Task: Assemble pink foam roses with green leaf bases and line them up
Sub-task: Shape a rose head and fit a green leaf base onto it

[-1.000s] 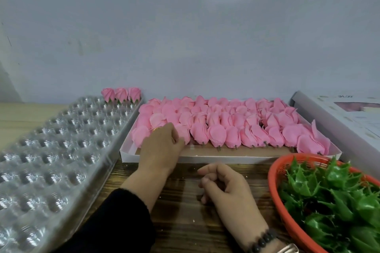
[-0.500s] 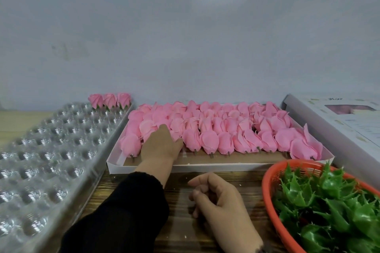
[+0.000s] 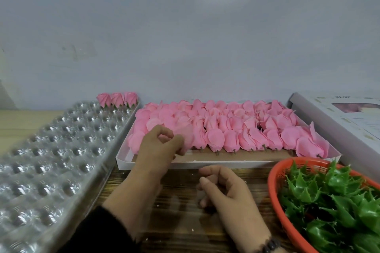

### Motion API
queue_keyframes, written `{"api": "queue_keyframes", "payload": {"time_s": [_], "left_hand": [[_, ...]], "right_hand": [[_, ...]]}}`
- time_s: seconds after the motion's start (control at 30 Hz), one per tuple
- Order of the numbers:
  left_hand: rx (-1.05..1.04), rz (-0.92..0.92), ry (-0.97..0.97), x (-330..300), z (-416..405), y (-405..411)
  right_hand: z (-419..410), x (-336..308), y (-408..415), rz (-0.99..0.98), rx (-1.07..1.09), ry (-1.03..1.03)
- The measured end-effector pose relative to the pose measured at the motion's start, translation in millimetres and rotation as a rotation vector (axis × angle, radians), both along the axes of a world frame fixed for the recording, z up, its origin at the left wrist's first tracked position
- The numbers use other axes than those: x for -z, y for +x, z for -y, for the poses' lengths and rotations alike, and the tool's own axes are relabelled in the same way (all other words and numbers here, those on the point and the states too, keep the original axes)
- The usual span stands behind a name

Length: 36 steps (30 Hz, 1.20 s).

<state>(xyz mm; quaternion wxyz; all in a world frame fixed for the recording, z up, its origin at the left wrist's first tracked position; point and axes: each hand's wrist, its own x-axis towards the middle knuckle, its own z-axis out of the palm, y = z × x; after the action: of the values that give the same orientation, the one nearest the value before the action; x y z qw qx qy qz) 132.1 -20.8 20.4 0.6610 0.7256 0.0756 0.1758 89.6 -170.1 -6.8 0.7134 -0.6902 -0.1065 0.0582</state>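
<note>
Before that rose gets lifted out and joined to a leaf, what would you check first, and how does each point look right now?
1. Left hand has a rose: its fingers curl at a blurred pink rose in the front row; firm grip, cannot tell.
2. Neighbouring roses in the white box undisturbed: ok.
3. Right hand free to fetch a leaf: loosely curled over the table, nothing seen in it, ok.
4. Green leaf bases available: orange basket well filled, beside the right hand, ok.
5. Room in the clear tray: three finished roses at its far end, other cups unfilled, ok.
</note>
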Motion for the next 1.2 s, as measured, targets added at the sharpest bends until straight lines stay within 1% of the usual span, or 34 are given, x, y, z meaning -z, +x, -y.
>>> {"api": "queue_keyframes", "payload": {"time_s": [0.07, 0.13, 0.2, 0.3, 0.43, 0.53, 0.63, 0.73, 0.83, 0.93, 1.0, 1.07, 1.13, 1.2], "left_hand": [[0.144, -0.028, -0.161, 5, 1, -25], [0.214, -0.049, -0.197, 13, 1, -43], [0.266, -0.067, -0.18, 21, 1, -56], [0.33, -0.055, -0.055, 25, -2, -65], [0.389, 0.015, 0.214, 24, -5, -68], [0.405, 0.046, 0.293, 22, -5, -69], [0.422, 0.029, 0.316, 19, -8, -71], [0.389, -0.073, 0.355, 21, -9, -71], [0.351, -0.167, 0.364, 22, -1, -73], [0.354, -0.168, 0.33, 22, 4, -72], [0.429, -0.15, 0.32, 19, 7, -74], [0.495, -0.167, 0.243, 16, 11, -77], [0.486, -0.136, 0.022, 15, 15, -79], [0.401, -0.101, -0.213, 15, 19, -76]], "right_hand": [[-1, 0, 0, -0.032, -0.056, 0.081], [-1, 0, -1, -0.056, -0.138, 0.14], [-2, 2, -1, -0.093, -0.191, 0.193], [0, 5, 0, -0.149, -0.211, 0.25], [1, 4, -1, -0.125, -0.196, 0.179], [3, -1, -3, -0.074, -0.163, 0.135], [3, -4, -3, 0.044, -0.117, 0.026], [0, -6, -5, 0.169, -0.058, -0.075], [-6, -7, -12, 0.328, -0.067, -0.142], [-12, -8, -16, 0.493, -0.083, -0.224], [-12, -9, -18, 0.561, -0.083, -0.258], [-12, -12, -20, 0.611, -0.073, -0.267], [-12, -14, -22, 0.637, -0.004, -0.226], [-11, -14, -21, 0.554, 0.096, -0.131]]}}
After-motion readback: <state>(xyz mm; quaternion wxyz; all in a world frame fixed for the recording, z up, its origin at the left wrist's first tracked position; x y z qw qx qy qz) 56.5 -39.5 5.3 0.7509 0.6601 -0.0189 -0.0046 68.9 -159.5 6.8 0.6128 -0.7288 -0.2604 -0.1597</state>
